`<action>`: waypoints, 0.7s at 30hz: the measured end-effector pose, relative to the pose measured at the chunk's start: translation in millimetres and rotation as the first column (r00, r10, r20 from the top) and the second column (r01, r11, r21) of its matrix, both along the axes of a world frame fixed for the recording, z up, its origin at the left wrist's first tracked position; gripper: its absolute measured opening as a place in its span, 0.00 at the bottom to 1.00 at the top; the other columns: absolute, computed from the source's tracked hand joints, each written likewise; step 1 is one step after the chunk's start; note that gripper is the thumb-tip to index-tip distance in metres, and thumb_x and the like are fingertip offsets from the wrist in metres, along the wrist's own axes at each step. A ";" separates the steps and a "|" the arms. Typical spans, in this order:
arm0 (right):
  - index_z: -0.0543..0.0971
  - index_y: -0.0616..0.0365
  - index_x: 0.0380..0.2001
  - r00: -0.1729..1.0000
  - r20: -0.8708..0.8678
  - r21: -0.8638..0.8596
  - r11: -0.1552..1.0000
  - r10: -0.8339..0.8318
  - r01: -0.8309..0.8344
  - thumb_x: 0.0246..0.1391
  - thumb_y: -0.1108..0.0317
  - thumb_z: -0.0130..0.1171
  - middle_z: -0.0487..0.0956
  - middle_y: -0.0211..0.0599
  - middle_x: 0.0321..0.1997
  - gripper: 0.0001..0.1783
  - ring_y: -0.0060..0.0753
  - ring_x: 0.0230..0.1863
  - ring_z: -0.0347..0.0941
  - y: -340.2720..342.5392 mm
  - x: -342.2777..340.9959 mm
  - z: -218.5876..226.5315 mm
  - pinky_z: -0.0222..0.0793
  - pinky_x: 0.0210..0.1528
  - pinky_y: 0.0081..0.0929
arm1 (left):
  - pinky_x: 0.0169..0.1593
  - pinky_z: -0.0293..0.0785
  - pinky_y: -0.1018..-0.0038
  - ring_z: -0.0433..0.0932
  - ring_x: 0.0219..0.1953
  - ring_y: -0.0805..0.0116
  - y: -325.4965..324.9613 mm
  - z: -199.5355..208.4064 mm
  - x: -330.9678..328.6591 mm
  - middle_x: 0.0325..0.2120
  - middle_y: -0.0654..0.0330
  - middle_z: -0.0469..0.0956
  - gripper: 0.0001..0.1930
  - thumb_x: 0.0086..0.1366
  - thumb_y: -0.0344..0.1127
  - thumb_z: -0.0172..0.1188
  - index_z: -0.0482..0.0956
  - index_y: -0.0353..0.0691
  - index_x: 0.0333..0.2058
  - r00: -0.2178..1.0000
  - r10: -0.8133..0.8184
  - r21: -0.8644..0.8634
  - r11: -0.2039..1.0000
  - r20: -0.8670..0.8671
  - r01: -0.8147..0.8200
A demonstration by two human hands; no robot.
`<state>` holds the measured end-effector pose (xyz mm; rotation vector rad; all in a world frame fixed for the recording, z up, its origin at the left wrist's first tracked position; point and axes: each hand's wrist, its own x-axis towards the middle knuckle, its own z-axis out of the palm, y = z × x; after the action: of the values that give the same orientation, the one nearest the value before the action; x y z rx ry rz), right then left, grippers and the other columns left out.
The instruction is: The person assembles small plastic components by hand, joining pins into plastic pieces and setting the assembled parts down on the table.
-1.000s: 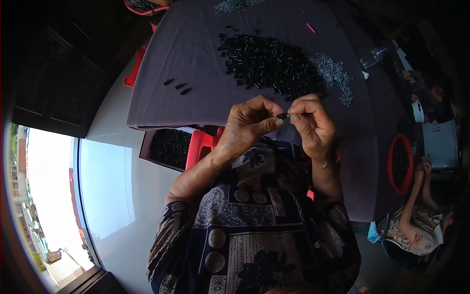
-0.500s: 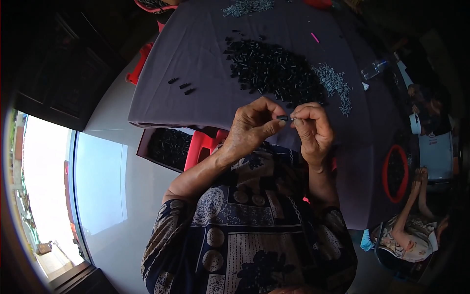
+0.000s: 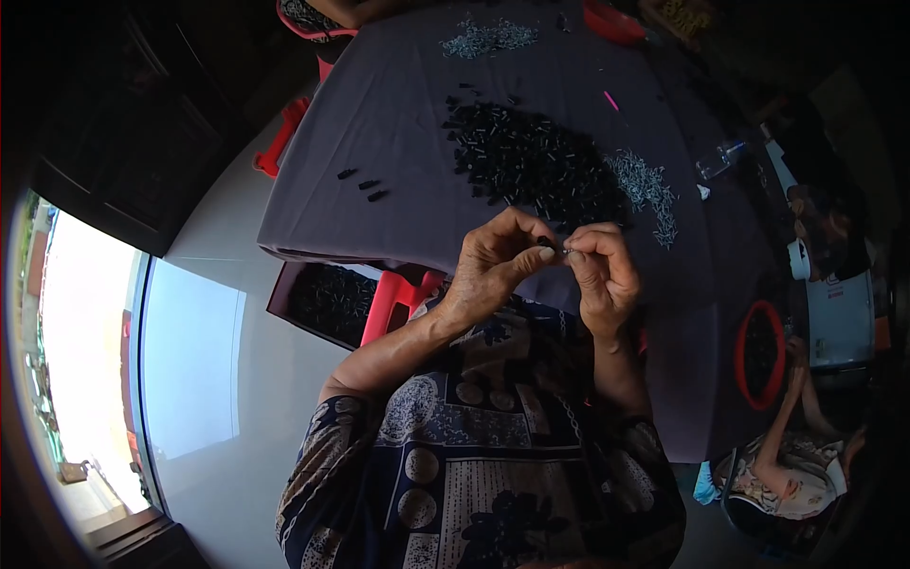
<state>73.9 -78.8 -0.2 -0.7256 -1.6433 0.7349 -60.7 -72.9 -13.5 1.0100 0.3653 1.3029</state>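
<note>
Above the table's near edge, my left hand [image 3: 498,261] pinches a small black plastic piece [image 3: 545,243] between thumb and forefinger. Facing it, my right hand [image 3: 604,275] has thumb and fingertips closed on a tiny silvery metal piece, probably a screw [image 3: 569,249]. The two fingertips nearly meet, and whether the pieces touch is too small to tell. Just beyond my hands lies a heap of black plastic pieces [image 3: 531,156]. To its right spreads a pile of small silvery screws [image 3: 646,190].
Three black pieces [image 3: 370,184] lie apart on the dark tablecloth [image 3: 379,228] at left. Below the edge stand a box of black pieces [image 3: 327,299] and a red stool [image 3: 398,299]. A red-rimmed basket [image 3: 739,365] is at right, near another person [image 3: 791,465]. Another person's arm [image 3: 355,11] shows at the far side.
The view has shifted, so the table sits slightly lower in it. My left hand has turned the black piece a little. Another person's arm has come into view at the far edge.
</note>
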 end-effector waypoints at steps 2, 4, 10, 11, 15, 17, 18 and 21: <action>0.68 0.62 0.25 0.999 0.025 0.047 0.998 -0.033 0.032 0.40 0.80 0.48 0.65 0.33 0.28 0.05 0.17 0.27 0.61 9.2 3.3 8.4 0.58 0.27 0.10 | 0.32 0.64 0.86 0.65 0.26 0.82 6.9 4.8 0.3 0.23 0.66 0.66 0.07 0.48 0.23 0.51 0.66 0.35 0.29 0.997 0.035 0.030 0.999 -0.069 -0.033; 0.68 0.62 0.25 0.999 0.029 0.074 0.997 -0.036 0.034 0.40 0.80 0.48 0.65 0.32 0.27 0.05 0.17 0.26 0.61 16.5 7.0 13.1 0.58 0.26 0.10 | 0.31 0.64 0.86 0.65 0.26 0.82 9.8 9.0 3.8 0.22 0.67 0.66 0.07 0.48 0.23 0.51 0.67 0.35 0.28 0.993 0.039 -0.010 0.999 -0.114 -0.041; 0.69 0.62 0.22 0.988 0.146 -0.010 0.999 -0.046 0.048 0.39 0.78 0.49 0.67 0.31 0.24 0.03 0.18 0.24 0.62 26.0 26.9 10.4 0.59 0.24 0.11 | 0.27 0.62 0.87 0.64 0.23 0.83 18.0 -4.0 19.6 0.19 0.67 0.68 0.05 0.47 0.25 0.53 0.69 0.34 0.26 0.974 0.034 -0.043 0.998 -0.226 -0.045; 0.69 0.62 0.22 0.983 0.182 -0.029 0.999 -0.032 0.038 0.39 0.78 0.50 0.67 0.31 0.23 0.02 0.19 0.23 0.63 28.6 30.5 8.1 0.59 0.24 0.12 | 0.26 0.61 0.87 0.64 0.22 0.84 20.4 -5.7 22.8 0.19 0.68 0.68 0.05 0.47 0.25 0.54 0.70 0.34 0.25 0.973 0.038 -0.048 0.998 -0.229 -0.050; 0.69 0.61 0.22 0.982 0.188 -0.045 0.999 -0.017 0.026 0.39 0.77 0.50 0.67 0.31 0.22 0.02 0.19 0.23 0.63 40.1 42.1 -4.1 0.59 0.23 0.13 | 0.25 0.62 0.87 0.65 0.22 0.83 33.1 -19.1 30.4 0.18 0.67 0.69 0.04 0.47 0.25 0.54 0.71 0.34 0.25 0.965 0.004 -0.034 0.999 -0.261 -0.013; 0.69 0.61 0.22 0.981 0.196 0.003 1.000 -0.013 0.013 0.39 0.77 0.50 0.67 0.31 0.22 0.02 0.19 0.23 0.63 46.8 44.4 -9.8 0.59 0.23 0.13 | 0.25 0.62 0.87 0.65 0.21 0.83 41.1 -23.1 32.0 0.18 0.67 0.69 0.05 0.46 0.25 0.54 0.71 0.34 0.25 0.968 -0.040 -0.073 0.997 -0.248 0.022; 0.69 0.61 0.21 0.983 0.180 0.037 0.999 -0.012 0.006 0.39 0.77 0.50 0.67 0.31 0.22 0.02 0.19 0.23 0.63 52.7 43.8 -13.3 0.59 0.23 0.12 | 0.25 0.63 0.87 0.66 0.22 0.83 42.9 -25.3 32.1 0.18 0.66 0.70 0.05 0.46 0.25 0.54 0.71 0.34 0.25 0.966 -0.044 -0.064 0.998 -0.256 0.029; 0.69 0.61 0.21 0.992 0.129 0.022 1.000 0.001 -0.004 0.39 0.77 0.50 0.67 0.30 0.22 0.02 0.17 0.22 0.62 57.0 39.0 -24.4 0.58 0.22 0.11 | 0.25 0.63 0.87 0.66 0.22 0.82 50.5 -31.9 29.5 0.19 0.66 0.70 0.05 0.46 0.24 0.54 0.71 0.34 0.26 0.966 -0.035 -0.043 0.999 -0.256 0.024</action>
<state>112.9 -21.8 -24.6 -0.7691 -1.7672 0.6821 -31.2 -22.3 -45.4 1.1496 0.5691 1.1355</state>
